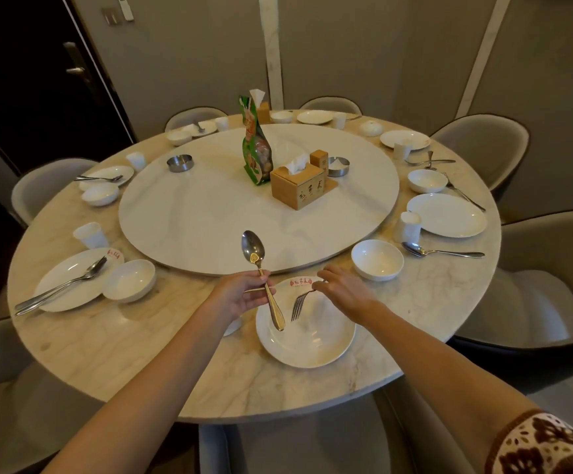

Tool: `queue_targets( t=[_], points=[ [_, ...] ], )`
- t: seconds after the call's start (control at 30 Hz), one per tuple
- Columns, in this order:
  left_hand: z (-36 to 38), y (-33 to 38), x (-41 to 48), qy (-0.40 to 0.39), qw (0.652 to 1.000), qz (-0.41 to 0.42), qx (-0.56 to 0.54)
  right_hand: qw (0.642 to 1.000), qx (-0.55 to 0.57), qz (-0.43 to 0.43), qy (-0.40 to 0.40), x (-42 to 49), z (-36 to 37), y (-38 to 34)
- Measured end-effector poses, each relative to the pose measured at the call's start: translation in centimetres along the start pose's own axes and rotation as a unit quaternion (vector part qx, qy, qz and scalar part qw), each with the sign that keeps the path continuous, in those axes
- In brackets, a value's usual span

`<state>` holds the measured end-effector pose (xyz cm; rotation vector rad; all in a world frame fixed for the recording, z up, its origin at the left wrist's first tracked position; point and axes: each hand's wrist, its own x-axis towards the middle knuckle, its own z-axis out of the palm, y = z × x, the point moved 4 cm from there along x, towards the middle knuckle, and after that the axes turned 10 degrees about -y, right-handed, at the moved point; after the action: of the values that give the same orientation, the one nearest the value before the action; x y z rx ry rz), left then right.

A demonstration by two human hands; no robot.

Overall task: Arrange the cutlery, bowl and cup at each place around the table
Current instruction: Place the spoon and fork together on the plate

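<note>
My left hand [240, 295] pinches a spoon [261, 268] by its neck, bowl pointing up and away, handle hanging over the near white plate [307, 340]. My right hand [343, 289] pinches a fork [299, 304] by its handle, tines pointing down over the same plate. A white bowl [376, 260] sits to the right of the plate. A small white object, partly hidden under my left wrist, lies at the plate's left edge [233, 326]. Other places around the marble table [141, 354] hold plates, bowls, cups and cutlery.
A round turntable [210, 206] fills the table's middle, carrying a wooden tissue box [297, 188], a green snack bag [256, 148] and two metal ashtrays [179, 163]. Grey chairs ring the table. A cup [407, 227] and spoon [442, 252] lie at the right place.
</note>
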<state>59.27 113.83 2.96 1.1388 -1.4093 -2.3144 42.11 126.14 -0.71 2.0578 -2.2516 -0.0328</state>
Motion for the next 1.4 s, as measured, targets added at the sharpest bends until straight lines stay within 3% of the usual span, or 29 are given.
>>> queue_targets(
  t=[0.2,0.3,0.37,0.5,0.6,0.8,1.1,1.4],
  points=[
    [-0.3,1.4,-1.2,0.015,0.999,0.025,0.015,0.996,0.07,0.034,0.042,0.1,-4.7,0.6],
    [0.1,1.6,-1.7,0.012,0.999,0.031,0.015,0.974,0.197,0.115,0.012,0.4,-7.7,0.9],
    [0.8,1.5,-2.1,0.012,0.999,0.028,0.011,0.925,0.341,0.165,0.015,0.6,-9.5,1.1],
    [2.3,0.9,-2.4,0.008,1.0,0.018,0.011,0.79,0.576,0.212,-0.003,0.1,-10.6,1.3],
    [3.6,-0.3,-2.3,-0.01,1.0,0.003,0.021,0.724,0.654,0.218,-0.026,-0.9,-9.3,1.0],
    [4.2,-3.7,-1.5,-0.016,0.998,-0.047,0.035,0.641,0.717,0.269,-0.048,-3.4,-4.1,-0.6],
    [4.7,-7.3,-0.1,0.008,0.995,-0.093,0.035,0.592,0.738,0.311,-0.09,-4.6,1.2,-2.9],
    [4.5,-8.6,1.0,0.024,0.992,-0.117,0.039,0.597,0.725,0.322,-0.122,-4.6,1.6,-3.1]
  ],
)
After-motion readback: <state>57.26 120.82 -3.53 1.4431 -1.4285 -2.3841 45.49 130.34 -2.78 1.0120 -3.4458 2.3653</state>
